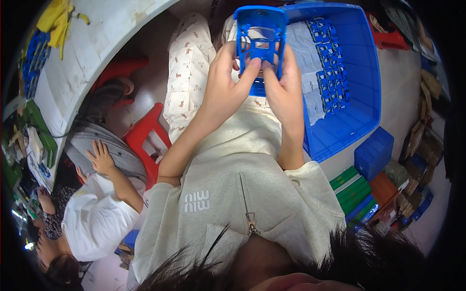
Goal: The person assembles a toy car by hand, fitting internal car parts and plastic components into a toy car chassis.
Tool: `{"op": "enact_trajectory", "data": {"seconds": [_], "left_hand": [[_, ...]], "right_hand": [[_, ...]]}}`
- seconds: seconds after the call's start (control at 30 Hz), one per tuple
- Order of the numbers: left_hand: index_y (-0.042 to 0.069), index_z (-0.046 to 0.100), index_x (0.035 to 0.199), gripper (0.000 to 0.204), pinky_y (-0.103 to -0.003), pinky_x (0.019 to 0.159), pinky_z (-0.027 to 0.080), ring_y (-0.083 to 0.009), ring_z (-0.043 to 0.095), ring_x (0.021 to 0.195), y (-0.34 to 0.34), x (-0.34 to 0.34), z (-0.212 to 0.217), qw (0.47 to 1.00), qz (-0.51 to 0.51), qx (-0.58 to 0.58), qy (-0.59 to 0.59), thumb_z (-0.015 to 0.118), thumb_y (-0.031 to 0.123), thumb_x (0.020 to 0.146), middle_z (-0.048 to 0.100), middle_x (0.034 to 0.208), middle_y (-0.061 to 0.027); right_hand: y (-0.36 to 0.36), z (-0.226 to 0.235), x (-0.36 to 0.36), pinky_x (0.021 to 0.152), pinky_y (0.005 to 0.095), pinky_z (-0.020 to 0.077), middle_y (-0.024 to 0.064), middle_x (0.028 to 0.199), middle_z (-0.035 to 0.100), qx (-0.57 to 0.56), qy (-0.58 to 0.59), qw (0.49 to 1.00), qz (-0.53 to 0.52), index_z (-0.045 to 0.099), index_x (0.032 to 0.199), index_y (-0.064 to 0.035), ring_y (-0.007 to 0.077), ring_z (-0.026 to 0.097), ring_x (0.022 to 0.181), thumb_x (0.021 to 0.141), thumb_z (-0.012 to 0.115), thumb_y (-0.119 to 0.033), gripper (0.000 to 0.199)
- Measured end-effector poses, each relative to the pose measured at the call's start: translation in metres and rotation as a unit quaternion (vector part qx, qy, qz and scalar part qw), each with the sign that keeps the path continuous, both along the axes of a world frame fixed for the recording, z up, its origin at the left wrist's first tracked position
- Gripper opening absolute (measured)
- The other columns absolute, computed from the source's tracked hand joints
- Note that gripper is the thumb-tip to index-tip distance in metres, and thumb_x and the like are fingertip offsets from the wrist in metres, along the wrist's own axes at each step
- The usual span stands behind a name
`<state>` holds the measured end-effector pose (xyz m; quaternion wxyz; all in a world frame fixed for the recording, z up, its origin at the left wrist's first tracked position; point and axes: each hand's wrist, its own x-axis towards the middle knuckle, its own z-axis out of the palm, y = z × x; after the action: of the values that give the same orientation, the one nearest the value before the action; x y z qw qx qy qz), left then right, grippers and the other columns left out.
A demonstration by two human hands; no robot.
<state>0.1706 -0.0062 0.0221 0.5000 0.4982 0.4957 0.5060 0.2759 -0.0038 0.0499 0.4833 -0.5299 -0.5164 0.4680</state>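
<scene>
Both hands hold a blue plastic car-shaped shell, likely a toy car body, with window-like openings, above my lap. My left hand grips its left side, and the thumb presses on the near middle part. From the other side my right hand closes round the right edge, its thumb beside the left one. Most of the fingertips are hidden behind the shell. Right of my hands stands a large blue bin. Rows of smaller blue parts lie in it beside whitish wrapping sheets.
A white table curves along the left, with yellow cloth and blue pieces on it. Near it are a red stool and a seated person in a white top. Green and blue boxes stand at the lower right.
</scene>
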Motion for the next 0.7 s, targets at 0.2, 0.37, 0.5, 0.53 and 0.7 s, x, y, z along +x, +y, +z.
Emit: {"op": "enact_trajectory", "data": {"seconds": [0.2,0.37,0.5,0.53,0.7], "left_hand": [[0.001,0.043,0.112,0.038,-0.026,0.081,0.04,-0.0126,0.051,0.091,0.0,-0.003,0.019,0.979,-0.007,-0.127,-0.16,0.058,0.016,0.081,0.052,0.1,-0.0066],[0.001,0.04,0.115,0.051,-0.026,0.082,0.04,-0.0135,0.05,0.092,-0.005,-0.014,0.001,0.99,-0.038,-0.124,-0.055,0.066,0.018,0.074,0.049,0.103,-0.0078],[0.001,0.041,0.113,0.042,-0.024,0.075,0.042,-0.0111,0.052,0.085,-0.006,-0.014,0.004,0.986,0.011,-0.162,-0.047,0.06,0.013,0.078,0.053,0.096,-0.0073],[0.001,0.041,0.112,0.04,-0.024,0.074,0.042,-0.0111,0.052,0.084,-0.004,-0.02,0.002,0.982,0.025,-0.176,-0.056,0.058,0.012,0.078,0.053,0.095,-0.0076],[-0.005,0.042,0.11,0.069,-0.029,0.07,0.044,-0.022,0.054,0.079,-0.001,-0.018,0.022,0.918,-0.106,-0.267,-0.274,0.061,0.041,0.061,0.053,0.095,-0.0176]], "right_hand": [[-0.007,-0.008,-0.011,0.074,0.0372,0.0419,0.0272,0.091,0.049,-0.025,-0.122,0.992,0.033,0.033,0.112,0.0073,0.0397,0.053,0.087,0.078,0.046,-0.001,0.037],[-0.027,-0.01,-0.008,0.084,0.0393,0.0372,0.0307,0.103,0.037,0.013,-0.129,0.989,0.073,0.022,0.12,0.014,0.0416,0.044,0.098,0.075,0.047,-0.001,0.054],[-0.032,-0.005,0.013,0.085,0.0349,0.0397,0.0222,0.111,0.037,-0.024,-0.028,0.986,0.161,0.021,0.127,0.0091,0.0307,0.045,0.101,0.075,0.055,-0.01,0.065],[-0.031,-0.005,0.021,0.084,0.0331,0.0407,0.0195,0.113,0.037,-0.032,0.054,0.977,0.202,0.024,0.127,0.0068,0.0263,0.045,0.102,0.076,0.056,-0.013,0.064],[-0.02,-0.042,0.081,0.076,0.0266,0.043,0.0064,0.097,0.055,-0.073,0.001,0.997,-0.002,0.051,0.105,-0.0019,0.0125,0.053,0.085,0.082,0.049,-0.009,0.025]]}}
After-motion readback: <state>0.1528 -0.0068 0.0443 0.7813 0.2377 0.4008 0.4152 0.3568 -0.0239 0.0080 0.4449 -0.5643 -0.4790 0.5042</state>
